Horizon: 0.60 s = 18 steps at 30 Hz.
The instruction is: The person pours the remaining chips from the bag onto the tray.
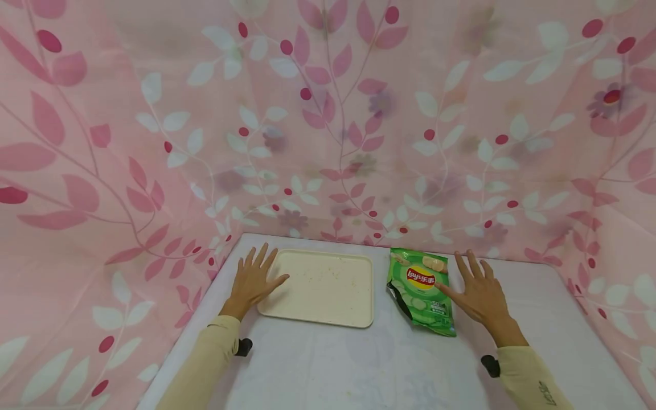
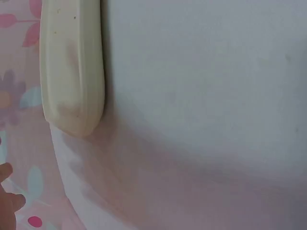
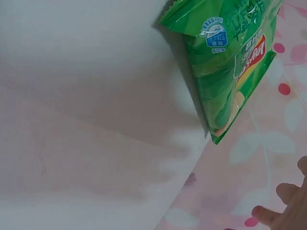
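Spread wide and empty, a person's left hand (image 1: 253,282) hovers at the left edge of a tray (image 1: 318,304), the right hand (image 1: 482,293) beyond a green chip bag (image 1: 422,296) on the tray's right, an apparent standstill from which any lift would call for a curled grip.

A tray (image 1: 307,307) lies left of centre on a desk (image 1: 328,364), with crumbs (image 1: 335,277) on it. To its right, apart, lies a chip bag (image 1: 422,307). The left hand (image 1: 253,282) is by the tray's left edge, the right hand (image 1: 482,293) by the bag's right edge. Cloth (image 1: 328,142) hangs behind.
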Available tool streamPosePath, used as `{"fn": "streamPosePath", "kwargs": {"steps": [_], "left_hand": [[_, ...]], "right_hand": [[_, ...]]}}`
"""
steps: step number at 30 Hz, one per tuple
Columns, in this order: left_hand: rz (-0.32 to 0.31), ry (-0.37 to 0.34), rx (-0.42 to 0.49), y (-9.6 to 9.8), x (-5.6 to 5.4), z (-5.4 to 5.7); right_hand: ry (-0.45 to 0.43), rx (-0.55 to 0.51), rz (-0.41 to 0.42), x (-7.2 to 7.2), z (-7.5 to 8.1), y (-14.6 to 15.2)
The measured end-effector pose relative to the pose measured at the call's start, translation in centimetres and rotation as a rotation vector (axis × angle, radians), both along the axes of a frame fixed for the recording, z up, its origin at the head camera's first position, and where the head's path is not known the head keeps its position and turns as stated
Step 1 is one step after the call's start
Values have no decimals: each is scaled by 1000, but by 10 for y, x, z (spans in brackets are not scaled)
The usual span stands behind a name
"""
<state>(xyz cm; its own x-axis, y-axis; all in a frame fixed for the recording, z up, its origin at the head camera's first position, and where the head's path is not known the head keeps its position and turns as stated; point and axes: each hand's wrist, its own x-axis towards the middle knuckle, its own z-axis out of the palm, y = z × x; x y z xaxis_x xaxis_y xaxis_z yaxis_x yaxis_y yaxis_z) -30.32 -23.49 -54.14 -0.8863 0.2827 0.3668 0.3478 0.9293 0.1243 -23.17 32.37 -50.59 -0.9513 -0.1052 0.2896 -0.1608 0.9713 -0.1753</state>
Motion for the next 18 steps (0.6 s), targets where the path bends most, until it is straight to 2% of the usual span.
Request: {"fn": "streamPosePath", "kwargs": {"steps": [2,5,8,9,11,14,16,18], "left_hand": [[-47,12,66,5,1,4],[-114,-23,223,26,5,13],[-166,-170,402,61,11,22],[-198,-240,480,75,14,22],[-304,-402,632,105,21,21],[-459,-737,866,153,38,16],[-516,-966,958,187,53,12],[-521,-1155,1005,220,67,7]], "right_hand": [[-56,-43,41,-4,3,-2],[-168,-125,125,-19,10,-6],[-263,-201,182,-42,18,-10],[-280,-220,194,-50,20,-11],[-315,-264,211,-67,21,-12],[-400,-313,207,-88,16,-14],[-446,-305,206,-99,11,-15],[-482,-287,184,-107,3,-17]]}}
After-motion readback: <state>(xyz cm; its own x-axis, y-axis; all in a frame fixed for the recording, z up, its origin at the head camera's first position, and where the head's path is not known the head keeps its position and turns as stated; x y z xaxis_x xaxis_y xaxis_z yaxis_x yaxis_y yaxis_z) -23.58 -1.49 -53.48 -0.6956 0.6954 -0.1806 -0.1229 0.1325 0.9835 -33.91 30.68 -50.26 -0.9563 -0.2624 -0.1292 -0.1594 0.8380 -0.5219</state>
